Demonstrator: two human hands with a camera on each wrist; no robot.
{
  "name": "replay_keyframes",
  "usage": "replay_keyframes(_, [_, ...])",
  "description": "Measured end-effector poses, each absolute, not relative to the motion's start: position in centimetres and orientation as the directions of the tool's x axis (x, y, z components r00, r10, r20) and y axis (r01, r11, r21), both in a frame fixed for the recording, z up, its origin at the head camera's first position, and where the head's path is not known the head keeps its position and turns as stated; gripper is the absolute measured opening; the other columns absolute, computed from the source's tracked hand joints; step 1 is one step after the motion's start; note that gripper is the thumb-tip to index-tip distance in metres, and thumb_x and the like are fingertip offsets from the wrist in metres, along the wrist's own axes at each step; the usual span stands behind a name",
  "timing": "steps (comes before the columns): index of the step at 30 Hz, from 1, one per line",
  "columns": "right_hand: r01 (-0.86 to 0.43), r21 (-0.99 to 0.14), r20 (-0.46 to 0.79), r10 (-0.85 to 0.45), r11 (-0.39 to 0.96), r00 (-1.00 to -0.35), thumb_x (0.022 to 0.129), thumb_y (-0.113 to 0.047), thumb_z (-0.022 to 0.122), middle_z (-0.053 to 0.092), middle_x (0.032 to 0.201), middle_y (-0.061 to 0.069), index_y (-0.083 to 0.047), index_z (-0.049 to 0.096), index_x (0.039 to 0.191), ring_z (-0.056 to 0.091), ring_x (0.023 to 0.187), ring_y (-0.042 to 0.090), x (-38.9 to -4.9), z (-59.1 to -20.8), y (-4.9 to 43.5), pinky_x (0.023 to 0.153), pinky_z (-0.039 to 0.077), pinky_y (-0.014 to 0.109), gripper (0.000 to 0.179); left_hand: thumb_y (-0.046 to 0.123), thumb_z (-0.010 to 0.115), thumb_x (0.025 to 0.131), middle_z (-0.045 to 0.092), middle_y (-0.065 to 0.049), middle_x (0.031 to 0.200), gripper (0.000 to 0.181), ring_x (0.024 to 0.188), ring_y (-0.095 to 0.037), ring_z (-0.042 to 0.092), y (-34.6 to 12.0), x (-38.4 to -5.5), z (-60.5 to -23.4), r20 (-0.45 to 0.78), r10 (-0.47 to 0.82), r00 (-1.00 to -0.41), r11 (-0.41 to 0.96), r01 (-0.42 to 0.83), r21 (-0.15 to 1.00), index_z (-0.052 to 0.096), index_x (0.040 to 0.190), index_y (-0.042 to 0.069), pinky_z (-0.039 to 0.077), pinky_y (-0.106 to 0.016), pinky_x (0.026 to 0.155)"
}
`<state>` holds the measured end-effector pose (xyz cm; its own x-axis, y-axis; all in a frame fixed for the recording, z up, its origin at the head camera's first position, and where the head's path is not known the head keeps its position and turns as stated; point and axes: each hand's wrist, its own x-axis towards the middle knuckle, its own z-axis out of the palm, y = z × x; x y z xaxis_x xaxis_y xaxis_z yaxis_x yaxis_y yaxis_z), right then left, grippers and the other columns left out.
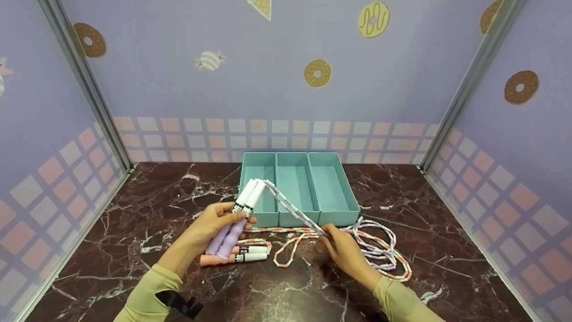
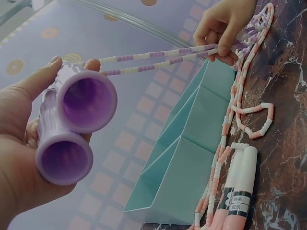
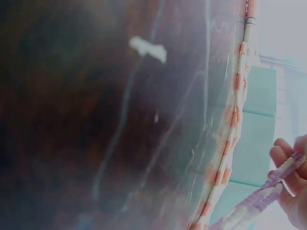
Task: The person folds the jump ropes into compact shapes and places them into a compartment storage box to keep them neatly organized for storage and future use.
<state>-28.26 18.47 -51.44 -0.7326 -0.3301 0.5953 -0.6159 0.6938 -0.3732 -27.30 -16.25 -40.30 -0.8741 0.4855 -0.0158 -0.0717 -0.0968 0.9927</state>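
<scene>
My left hand [image 1: 214, 223] grips both handles of a purple-and-white beaded jump rope [image 1: 239, 214], held together and tilted above the table. In the left wrist view the handles' hollow purple ends [image 2: 88, 103] face the camera. Two strands of that rope stretch from the white handle tips to my right hand [image 1: 344, 250], which pinches them with thumb and fingers. The rest of the purple rope lies coiled beyond that hand. A coral-and-white jump rope lies on the table, its two handles [image 1: 250, 257] below my left hand and its beaded cord [image 1: 286, 264] running right.
A teal box [image 1: 337, 218] with three long compartments stands behind the hands, near the back wall. Loops of purple and coral cord [image 1: 389, 250] overlap at its front right corner. Patterned walls [image 1: 277, 89] enclose the dark marbled table [image 1: 178, 188] at the back and both sides.
</scene>
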Motion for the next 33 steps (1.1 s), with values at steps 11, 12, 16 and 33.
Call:
replay_keyframes(11, [-0.657, -0.378, 0.649, -0.320, 0.652, -0.691, 0.092, -0.004, 0.065, 0.069, 0.082, 0.002, -0.004, 0.069, 0.096, 0.064, 0.075, 0.012, -28.6, -50.5, 18.3, 0.071, 0.054, 0.033, 0.006, 0.015, 0.060, 0.098, 0.077, -0.004, 0.098, 0.028, 0.085, -0.014, 0.074, -15.1, -27.8, -41.4, -0.026, 0.440, -0.898, -0.111, -0.083, 0.990, 0.056, 0.116, -0.006, 0.060, -0.029, 0.074])
replay_keyframes(12, [-0.657, -0.380, 0.646, -0.322, 0.651, -0.693, 0.093, -0.004, 0.064, 0.068, 0.081, 0.002, -0.004, 0.069, 0.096, 0.063, 0.074, 0.011, -28.6, -50.4, 18.3, 0.071, 0.054, 0.032, 0.006, 0.016, 0.059, 0.098, 0.077, -0.003, 0.097, 0.030, 0.085, -0.014, 0.074, -14.9, -27.9, -41.6, -0.026, 0.439, -0.898, -0.109, -0.082, 0.991, 0.056, 0.117, -0.007, 0.060, -0.028, 0.073])
replay_keyframes(16, [-0.662, -0.371, 0.637, -0.341, 0.651, -0.692, 0.093, -0.005, 0.064, 0.066, 0.079, 0.001, -0.004, 0.068, 0.095, 0.061, 0.073, 0.010, -28.4, -49.9, 18.0, 0.071, 0.053, 0.032, 0.005, 0.015, 0.059, 0.098, 0.077, -0.002, 0.094, 0.035, 0.085, -0.013, 0.074, -14.1, -27.9, -42.3, -0.025, 0.439, -0.898, -0.117, -0.085, 0.989, 0.053, 0.120, -0.012, 0.060, -0.027, 0.075])
replay_keyframes(33, [-0.738, -0.229, 0.570, -0.527, 0.635, -0.630, 0.091, -0.004, 0.066, 0.068, 0.093, 0.008, -0.003, 0.067, 0.104, 0.065, 0.087, 0.020, -27.3, -46.3, 16.7, 0.077, 0.055, 0.033, 0.013, 0.013, 0.058, 0.098, 0.073, -0.001, 0.086, 0.032, 0.077, -0.014, 0.073, -11.3, -27.8, -45.5, -0.076, 0.456, -0.887, -0.139, -0.156, 0.978, 0.052, 0.119, -0.011, 0.061, -0.032, 0.073])
